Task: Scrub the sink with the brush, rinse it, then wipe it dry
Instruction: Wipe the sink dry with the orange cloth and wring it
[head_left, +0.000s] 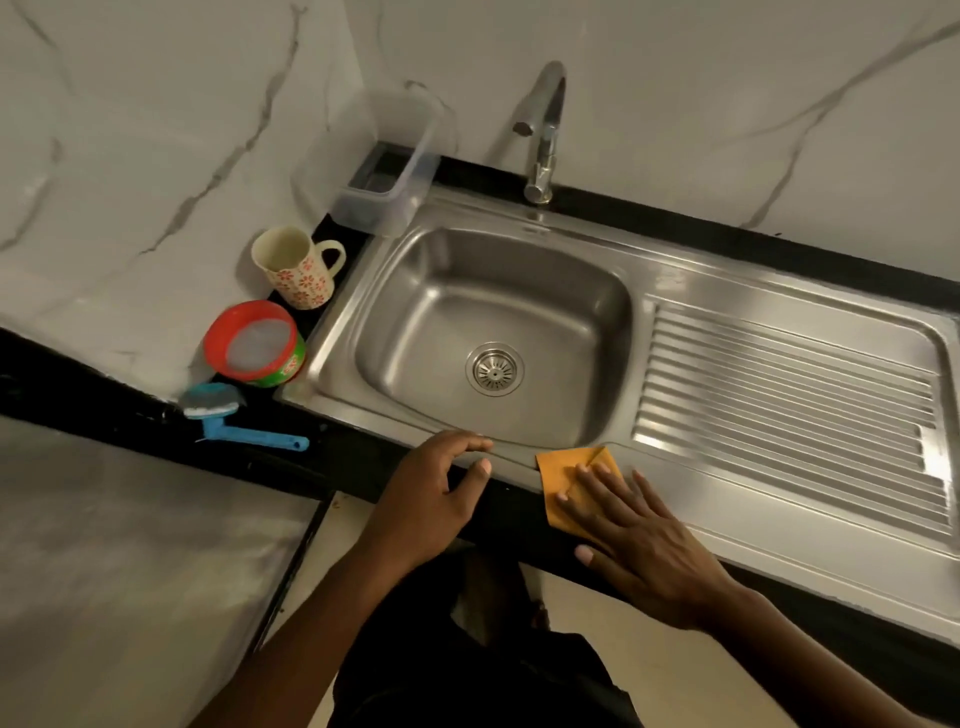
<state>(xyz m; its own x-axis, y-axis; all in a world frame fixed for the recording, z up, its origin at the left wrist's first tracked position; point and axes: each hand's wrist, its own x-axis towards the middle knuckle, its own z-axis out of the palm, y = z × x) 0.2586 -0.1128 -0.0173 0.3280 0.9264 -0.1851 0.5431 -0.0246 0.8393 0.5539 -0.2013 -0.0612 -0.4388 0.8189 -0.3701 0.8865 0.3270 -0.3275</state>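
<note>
Marble-veined white wall panels back a black stone tabletop (353, 457) with a stainless steel sink (405, 332) let into it. At its front rim lies the task's thing of the moment, a small folded orange cloth (558, 475). The right hand (639, 540) presses down on it with straight, spread fingers, so this grip is flat and wide and pinches nothing. The left hand (436, 493) rests its loosely bent fingers on the rim just beside the cloth; its grip is relaxed and empty.

The cloth looks thin, soft and light. It should fold and bunch readily and slide easily over smooth steel under a flat palm. To lift it, I would pinch a free corner, such as the one peeking out past the fingertips toward the basin.

Further out, the basin looks bare and free of suds, with a round metal strainer (494, 369) at its bottom, so I judge the wiping stage is in hand. To the right runs the ribbed steel drainboard (779, 389); behind stands a chrome tap (543, 130). Left of the basin lies the blue plastic brush with white bristles (244, 423), well apart from both hands. Beyond it stand a red-rimmed round tub (254, 343), a cream mug with red flowers (296, 267) and a clear plastic box (384, 171).
</note>
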